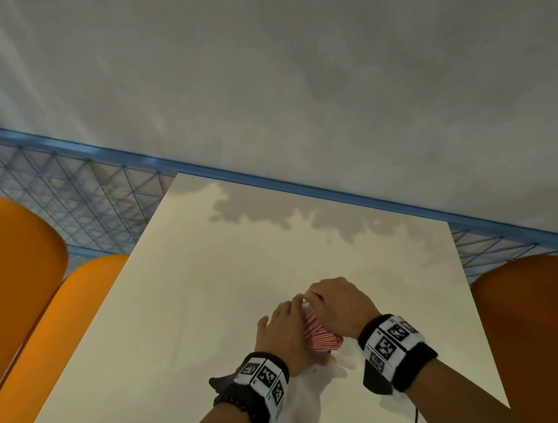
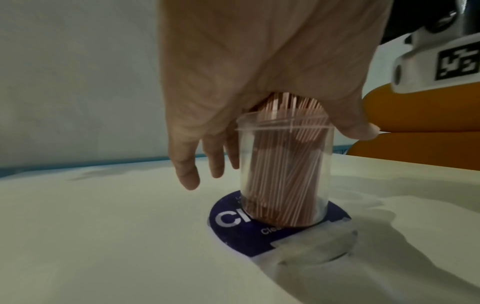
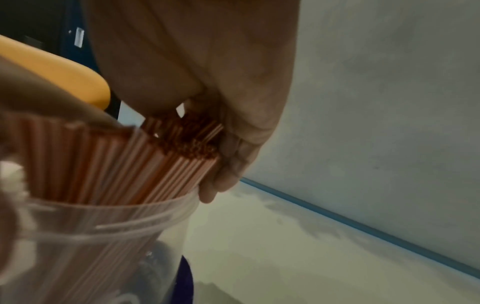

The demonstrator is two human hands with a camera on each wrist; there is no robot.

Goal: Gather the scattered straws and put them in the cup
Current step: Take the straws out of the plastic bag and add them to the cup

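Fingers of right hand curl on straws; only left-wrist cam shows cup, left hand relaxed.

hands: two, left and right
cup: one, clear
straws: one dense bundle, red-and-white striped, too many and too tightly packed to count
sticker: one, dark blue, round, under the cup
bench: one
orange seats: three in head view, two at left, one at right
wristbands: two, one per wrist
bracelet: one, beaded, left wrist
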